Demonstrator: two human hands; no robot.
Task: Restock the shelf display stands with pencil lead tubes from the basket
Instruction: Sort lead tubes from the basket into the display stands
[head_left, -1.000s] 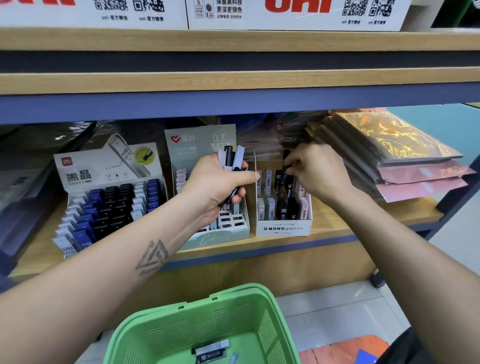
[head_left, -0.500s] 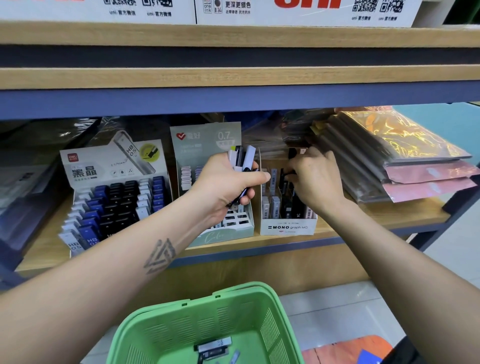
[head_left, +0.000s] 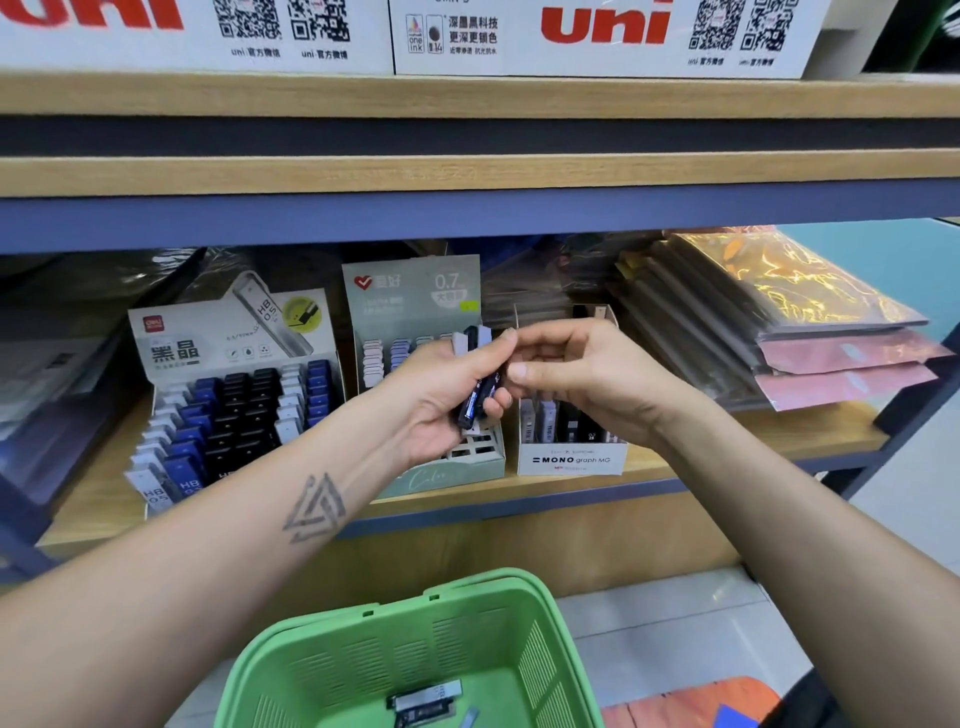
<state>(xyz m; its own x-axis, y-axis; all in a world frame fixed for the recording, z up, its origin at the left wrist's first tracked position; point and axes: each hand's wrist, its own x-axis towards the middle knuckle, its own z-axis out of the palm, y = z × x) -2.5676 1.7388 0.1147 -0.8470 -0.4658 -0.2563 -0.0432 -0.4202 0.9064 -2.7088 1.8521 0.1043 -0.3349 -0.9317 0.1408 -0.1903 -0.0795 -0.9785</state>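
My left hand (head_left: 441, 400) grips a bunch of pencil lead tubes (head_left: 479, 402), dark and white, in front of the shelf. My right hand (head_left: 592, 374) meets it from the right, with forefinger and thumb pinching a tube at the edge of that bunch. Just below the right hand stands the white MONO display stand (head_left: 571, 461), with several tubes in its slots. To its left is a pale green 0.7 stand (head_left: 452, 475) and further left a white stand (head_left: 171, 353) full of blue, black and white tubes. The green basket (head_left: 467, 597) below holds a few tubes (head_left: 423, 699).
A stack of shiny wrapped packs (head_left: 810, 322) lies on the shelf at the right. The upper shelf edge (head_left: 467, 171) runs overhead with white uni boxes (head_left: 597, 31) on it. Tiled floor (head_left: 675, 623) shows beside the basket.
My right hand has drawn back out of the MONO stand and moved left to the bunch in my left hand. The left hand kept its grip.
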